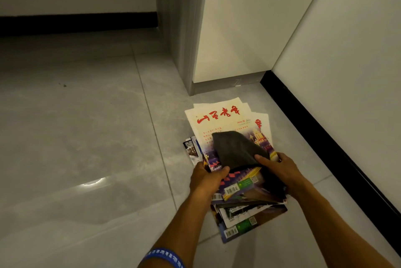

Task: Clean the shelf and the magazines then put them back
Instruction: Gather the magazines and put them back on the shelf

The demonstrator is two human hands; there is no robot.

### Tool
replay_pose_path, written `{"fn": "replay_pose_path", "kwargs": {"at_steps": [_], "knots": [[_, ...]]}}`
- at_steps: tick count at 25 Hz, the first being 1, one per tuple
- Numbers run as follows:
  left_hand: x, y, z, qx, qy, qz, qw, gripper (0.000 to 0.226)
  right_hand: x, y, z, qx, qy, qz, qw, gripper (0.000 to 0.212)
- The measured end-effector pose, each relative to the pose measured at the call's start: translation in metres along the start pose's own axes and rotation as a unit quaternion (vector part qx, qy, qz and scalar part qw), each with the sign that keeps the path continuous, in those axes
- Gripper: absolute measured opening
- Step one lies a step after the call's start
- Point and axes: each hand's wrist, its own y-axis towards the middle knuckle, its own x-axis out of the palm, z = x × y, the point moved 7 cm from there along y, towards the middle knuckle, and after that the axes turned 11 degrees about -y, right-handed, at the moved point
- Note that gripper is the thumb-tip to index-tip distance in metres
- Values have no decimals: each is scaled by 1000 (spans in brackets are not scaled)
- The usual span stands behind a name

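A person is crouching over a fanned pile of glossy colour-printed magazines (pixel 236 183) lying on the pale grey polished tile floor (pixel 86 137), near the corner where a white cabinet panel (pixel 236 29) is meeting the white wall with its black skirting strip (pixel 325 137). The left hand (pixel 206 178), a blue patterned wristband (pixel 165 255) circling its wrist, is gripping the near left edge of the top cream-covered magazine with red brush lettering (pixel 219 115), fingers curled over the cover, apparently to keep the slippery stack from sliding. The right hand (pixel 280 165) is pinching the near edge of a dark grey folded cloth (pixel 236 148), thumb lying on top, and is pressing it against that cover, seemingly for wiping dust off it. The cloth is covering the middle of the cover, leaving the title bare. More magazines are splaying out beneath toward the person, barcoded back covers facing up, likely set on the floor to free the shelf for cleaning. No shelf is showing here, so returning the magazines looks some way off. A ceiling light is glinting off the tiles to the left.
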Motion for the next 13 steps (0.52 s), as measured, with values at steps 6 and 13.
{"fn": "replay_pose_path", "kwargs": {"at_steps": [6,13], "knots": [[-20,-7,-16,-52,-60,-94,992,47,7,-13,12,10,-38,-49,998,66],[-70,-38,-35,-39,-82,-144,986,55,38,-79,10,-5,20,-102,995,63]]}}
